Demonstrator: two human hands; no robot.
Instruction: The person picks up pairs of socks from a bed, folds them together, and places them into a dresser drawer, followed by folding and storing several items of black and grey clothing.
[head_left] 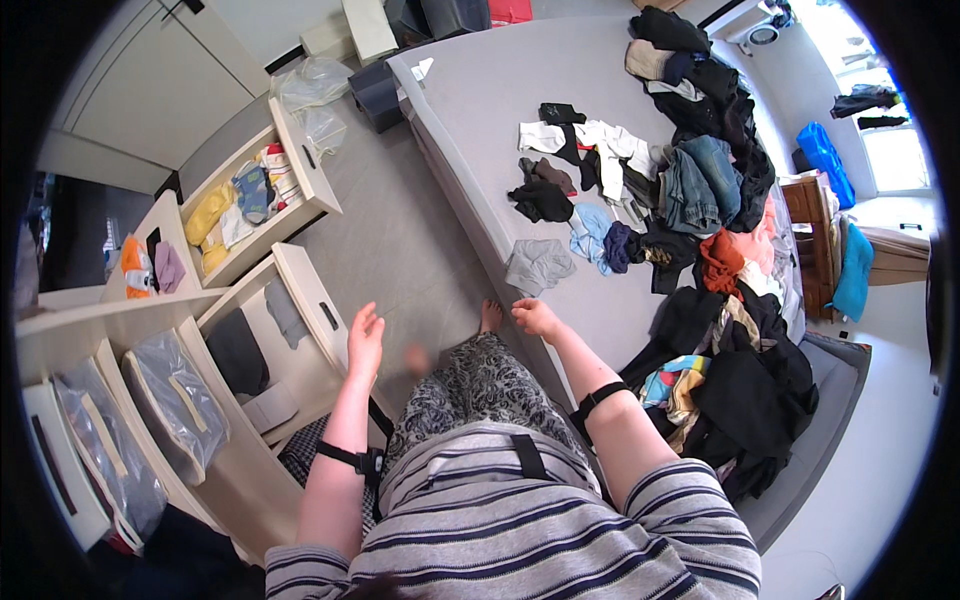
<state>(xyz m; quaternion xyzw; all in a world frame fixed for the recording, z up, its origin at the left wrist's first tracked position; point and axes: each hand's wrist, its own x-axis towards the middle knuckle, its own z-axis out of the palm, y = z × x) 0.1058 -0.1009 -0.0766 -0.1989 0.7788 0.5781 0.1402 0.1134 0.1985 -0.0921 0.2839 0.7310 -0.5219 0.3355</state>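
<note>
My left hand (366, 346) is held up over the floor beside the open drawers, its fingers stretched out and nothing in it. Over the near edge of the bed is my right hand (540, 318), fingers curled in and no item showing in them. Just beyond it a crumpled grey garment (540, 267) lies on the mattress. Next to that are a light blue garment (591, 235) and a dark navy bundle (621, 248). To the left, one drawer (318, 305) stands pulled out with dark and grey folded cloth (240, 350) inside.
Another open drawer (322, 178) holds yellow, white and patterned clothes. Jeans (703, 180) and a large heap of dark clothes (755, 405) cover the bed's right side. Clear plastic bags (310, 95) lie on the floor near the door. Zipped clear storage bags (175, 400) sit in the shelves.
</note>
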